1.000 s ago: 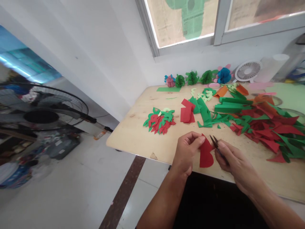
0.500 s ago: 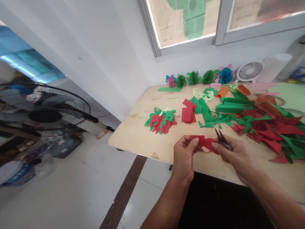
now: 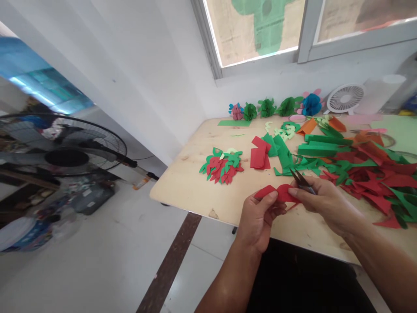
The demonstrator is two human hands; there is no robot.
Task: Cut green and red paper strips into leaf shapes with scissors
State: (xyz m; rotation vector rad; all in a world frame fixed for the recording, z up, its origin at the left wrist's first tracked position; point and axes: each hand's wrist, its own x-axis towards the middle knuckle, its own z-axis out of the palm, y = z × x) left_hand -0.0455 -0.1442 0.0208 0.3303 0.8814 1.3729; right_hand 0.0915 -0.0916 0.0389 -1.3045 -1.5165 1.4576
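Observation:
My left hand [image 3: 262, 213] pinches a piece of red paper [image 3: 284, 193] above the front edge of the wooden table [image 3: 182, 182]. At the paper's right end, my right hand [image 3: 314, 195] also grips it with thumb and finger. That same hand holds dark scissors [image 3: 301, 180], their tips pointing up and left, away from the paper. Left of my hands lies a pile of red and green paper cutouts [image 3: 223, 167]. Just beyond them are folded red paper rectangles [image 3: 259, 156] and green paper pieces [image 3: 282, 152].
A heap of red and green scraps [image 3: 371, 174] covers the table's right side. Along the wall stand several paper honeycomb figures [image 3: 267, 107] and a small white fan [image 3: 345, 99]. A large black fan [image 3: 67, 156] stands on the floor at left.
My left hand has shifted right along the red paper, closer to my right hand, and the paper looks more curved. The scissors stay in my right hand. The view has moved slightly.

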